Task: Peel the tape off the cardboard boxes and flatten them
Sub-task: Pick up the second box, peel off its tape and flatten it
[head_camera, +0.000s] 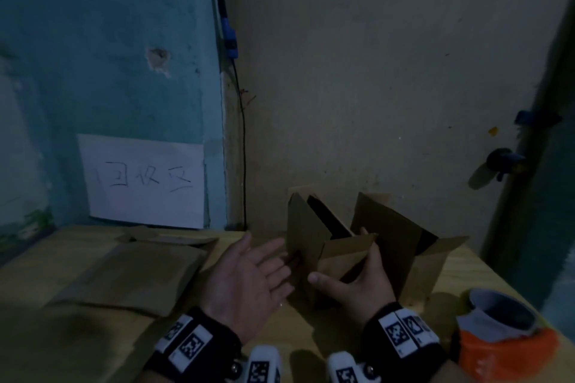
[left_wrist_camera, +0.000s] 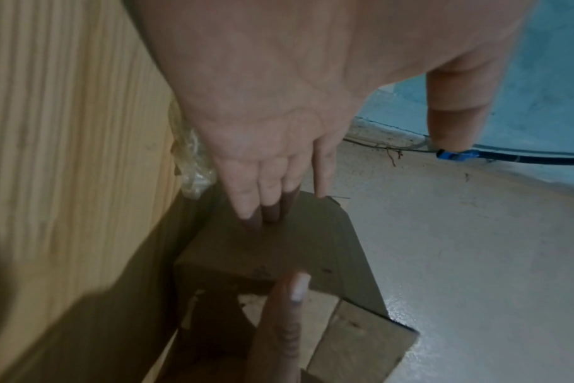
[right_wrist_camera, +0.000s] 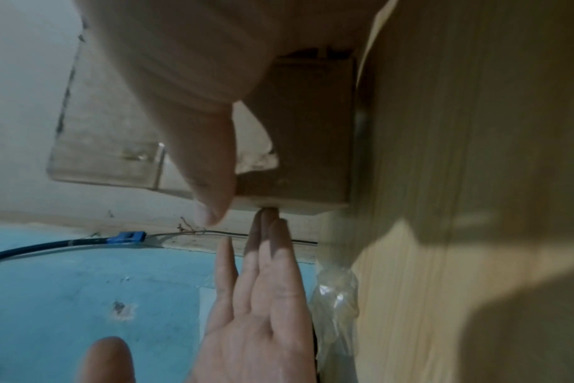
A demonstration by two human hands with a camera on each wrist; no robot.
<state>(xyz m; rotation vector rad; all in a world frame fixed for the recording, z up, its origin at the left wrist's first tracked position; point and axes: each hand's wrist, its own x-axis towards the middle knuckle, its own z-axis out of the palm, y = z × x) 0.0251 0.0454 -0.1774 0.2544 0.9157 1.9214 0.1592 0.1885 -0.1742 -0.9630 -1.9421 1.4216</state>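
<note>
A small open cardboard box (head_camera: 311, 236) stands on the wooden table (head_camera: 77, 345), its flaps up. My right hand (head_camera: 357, 283) grips it from the near right, with the thumb across the front face and the fingers round the right flap. My left hand (head_camera: 258, 270) is flat with straight fingers, whose tips touch the box's left side (left_wrist_camera: 279, 246). The left wrist view shows those fingertips (left_wrist_camera: 263, 210) on the cardboard. A second open box (head_camera: 395, 242) stands just behind to the right. Flattened cardboard (head_camera: 133, 274) lies at the left.
A crumpled wad of clear tape (right_wrist_camera: 336, 298) lies on the table near the box. An orange and white container (head_camera: 504, 333) stands at the near right edge. A paper sign (head_camera: 143, 180) hangs on the blue wall, and a door with a handle (head_camera: 501, 162) is on the right.
</note>
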